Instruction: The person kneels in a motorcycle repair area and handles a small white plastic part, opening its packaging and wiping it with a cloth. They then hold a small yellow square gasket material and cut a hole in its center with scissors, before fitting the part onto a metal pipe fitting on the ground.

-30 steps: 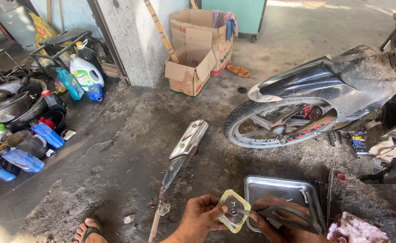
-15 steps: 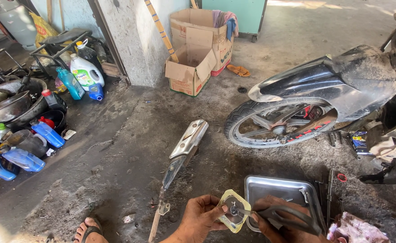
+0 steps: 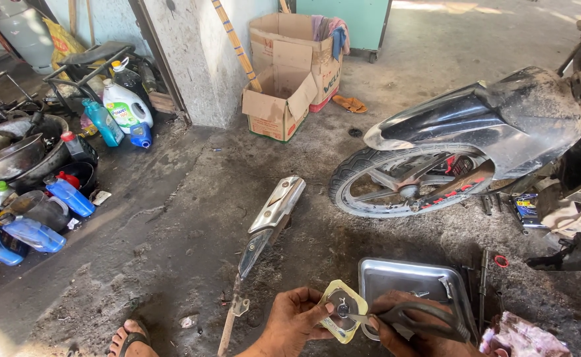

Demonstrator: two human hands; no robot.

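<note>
Concrete floor (image 3: pixel 171 218) holds bottles (image 3: pixel 72 196) (blue), motorbike (image 3: pixel 475 139).

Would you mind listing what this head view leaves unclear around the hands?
- Right hand: cut off by the bottom edge; its grip on the scissors is partly hidden.
- Yellowish gasket: its far side is covered by the left hand.
- Metal tray: its contents are too small to identify.
</note>
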